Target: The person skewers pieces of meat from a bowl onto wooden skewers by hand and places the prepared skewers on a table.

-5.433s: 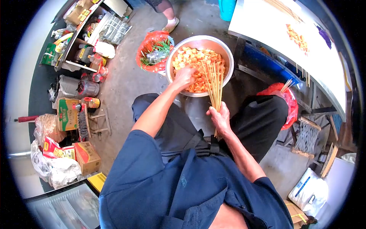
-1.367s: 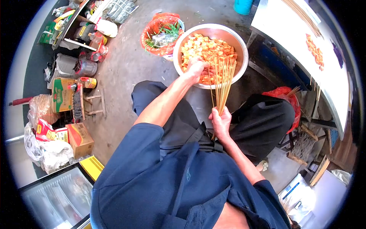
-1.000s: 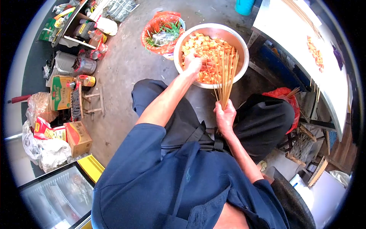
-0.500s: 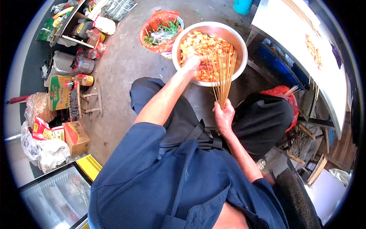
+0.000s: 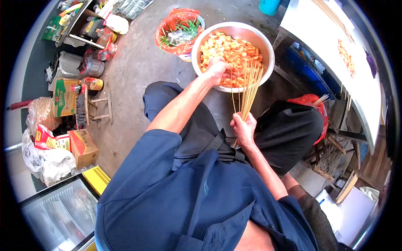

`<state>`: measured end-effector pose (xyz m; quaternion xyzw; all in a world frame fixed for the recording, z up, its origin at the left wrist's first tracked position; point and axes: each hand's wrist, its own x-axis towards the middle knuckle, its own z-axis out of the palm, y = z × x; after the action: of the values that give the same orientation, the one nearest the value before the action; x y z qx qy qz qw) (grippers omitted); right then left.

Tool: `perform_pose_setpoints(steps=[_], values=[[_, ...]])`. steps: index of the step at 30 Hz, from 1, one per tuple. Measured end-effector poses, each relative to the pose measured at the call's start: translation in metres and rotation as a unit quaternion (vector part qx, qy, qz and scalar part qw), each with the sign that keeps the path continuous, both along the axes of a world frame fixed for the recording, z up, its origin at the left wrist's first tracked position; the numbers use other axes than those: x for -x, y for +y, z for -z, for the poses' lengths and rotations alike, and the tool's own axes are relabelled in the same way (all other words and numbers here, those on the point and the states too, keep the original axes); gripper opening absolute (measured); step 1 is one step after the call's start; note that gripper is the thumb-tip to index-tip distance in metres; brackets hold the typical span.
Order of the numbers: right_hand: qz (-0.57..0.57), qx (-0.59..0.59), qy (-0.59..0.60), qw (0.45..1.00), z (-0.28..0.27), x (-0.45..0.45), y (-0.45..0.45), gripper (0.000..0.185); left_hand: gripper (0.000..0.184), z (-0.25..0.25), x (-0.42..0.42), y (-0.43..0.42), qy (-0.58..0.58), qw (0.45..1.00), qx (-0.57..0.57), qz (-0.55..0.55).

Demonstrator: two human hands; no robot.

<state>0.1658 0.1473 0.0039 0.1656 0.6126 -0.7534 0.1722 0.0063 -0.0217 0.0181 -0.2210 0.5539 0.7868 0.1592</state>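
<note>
A wide metal bowl stands on the floor before me, filled with orange, sauce-coated chunks of food. My right hand is closed around the lower part of a bundle of thin wooden skewers, whose upper ends fan out over the bowl's near side. A couple of skewers stand apart from the bundle on its left. Over the bowl's left part is my left hand, fingers curled together beside the upper end of the leftmost skewer. Whatever it pinches is hidden.
A red-bagged bucket with green stalks stands left of the bowl. On the right, a white table carries more orange pieces and skewers. A blue crate sits beneath it. Cartons and bottles line the left side.
The skewer fan has become narrower, with a couple of skewers now separated on its left. My left hand's fingers have drawn closer together near the skewer tips. The view has shifted slightly.
</note>
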Motion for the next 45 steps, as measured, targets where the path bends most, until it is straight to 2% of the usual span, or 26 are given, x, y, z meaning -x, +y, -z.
perform_pose_setpoints(steps=[1,3,5,6,8,9,17,21,24,28,31,33,34,36,39,42,45], values=[[0.002,0.002,-0.034,0.999,-0.006,-0.001,0.000,0.008,0.012,0.002,0.000,-0.002,0.005,1.000,-0.020,0.005],[0.008,0.014,-0.024,1.000,-0.008,0.006,0.004,0.008,0.013,0.003,0.004,-0.006,0.012,0.999,-0.039,0.010],[0.012,0.007,0.003,1.000,-0.011,0.016,0.006,0.008,0.030,0.006,0.007,-0.007,0.034,0.996,-0.059,-0.057],[0.004,-0.005,0.016,1.000,-0.011,0.018,0.007,0.008,0.030,0.004,0.004,-0.005,0.033,0.996,-0.060,-0.054],[-0.008,-0.032,0.033,0.999,-0.010,0.019,0.006,0.007,0.014,-0.003,0.004,-0.002,0.062,0.992,-0.026,-0.108],[0.002,-0.041,0.074,0.996,-0.006,0.020,0.002,0.005,0.012,-0.002,0.005,-0.003,0.074,0.993,0.002,-0.090],[0.010,-0.116,0.118,0.986,0.006,0.021,0.001,0.006,0.016,0.018,0.010,-0.005,0.062,0.987,-0.011,-0.147],[0.003,-0.177,0.125,0.976,0.006,0.020,0.001,0.009,0.021,0.006,0.007,-0.001,0.057,0.982,0.006,-0.180],[0.000,-0.182,0.127,0.975,0.010,0.018,0.002,0.009,0.023,0.000,0.007,-0.001,0.076,0.985,0.019,-0.155],[-0.002,-0.173,0.120,0.978,0.010,0.023,0.005,0.010,0.020,0.017,0.008,-0.003,0.116,0.980,-0.006,-0.165],[0.000,-0.172,0.127,0.977,0.010,0.021,0.006,0.010,0.020,0.023,0.018,-0.011,0.082,0.986,-0.043,-0.135],[0.000,-0.166,0.127,0.978,0.015,0.020,0.007,0.011,0.019,0.023,0.022,-0.013,0.020,0.993,-0.059,-0.099],[0.001,-0.161,0.127,0.979,0.017,0.018,0.007,0.011,0.019,0.022,0.020,-0.013,0.020,0.993,-0.059,-0.099],[-0.001,-0.165,0.126,0.978,0.018,0.017,0.008,0.011,0.028,0.020,0.018,-0.015,0.023,0.989,-0.134,-0.066],[0.001,-0.165,0.121,0.979,0.013,0.015,0.007,0.010,0.025,0.021,0.015,-0.010,0.009,0.986,-0.156,-0.064],[0.002,-0.150,0.114,0.982,0.014,0.010,0.007,0.009,0.020,0.010,0.005,-0.002,0.020,0.992,-0.110,-0.061],[0.002,-0.109,0.105,0.989,0.019,0.007,0.006,0.007,0.018,0.021,0.006,0.001,0.026,0.994,-0.101,-0.041]])
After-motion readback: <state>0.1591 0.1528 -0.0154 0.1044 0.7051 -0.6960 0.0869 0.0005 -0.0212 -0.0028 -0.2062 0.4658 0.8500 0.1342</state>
